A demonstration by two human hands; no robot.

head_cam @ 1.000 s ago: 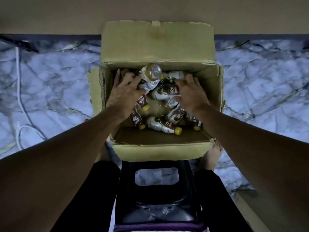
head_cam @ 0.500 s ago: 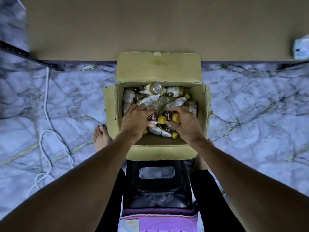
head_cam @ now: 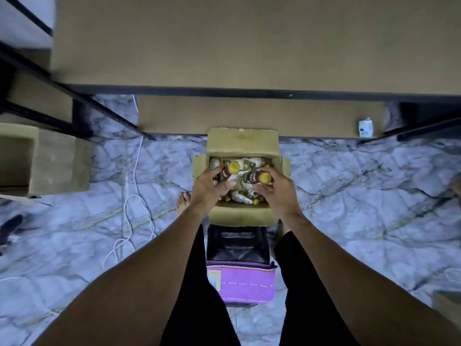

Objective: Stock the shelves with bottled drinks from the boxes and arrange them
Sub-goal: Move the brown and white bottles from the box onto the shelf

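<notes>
Left hand (head_cam: 208,188) curled round first bottle (head_cam: 225,174); right hand (head_cam: 279,191) curled round second bottle (head_cam: 253,177); both held just over the open box (head_cam: 239,217), above loose bottles (head_cam: 243,197) jumbled inside; first bottle's yellow cap points toward the box's far flap; second bottle lies crosswise, cap rightward; shelf board (head_cam: 249,113) beyond the box; black stool (head_cam: 237,245) at its near side; white cable (head_cam: 134,186) to its left.

no wording can be read. the brown labels on the left bottle (head_cam: 225,174) and the right bottle (head_cam: 252,177), mid-frame, carry white lettering too blurred to make out. a white-and-blue packet (head_cam: 365,127) at upper right and a yellow sticker (head_cam: 215,279) on the pink bag (head_cam: 249,285) at lower centre show print, also illegible.
</notes>
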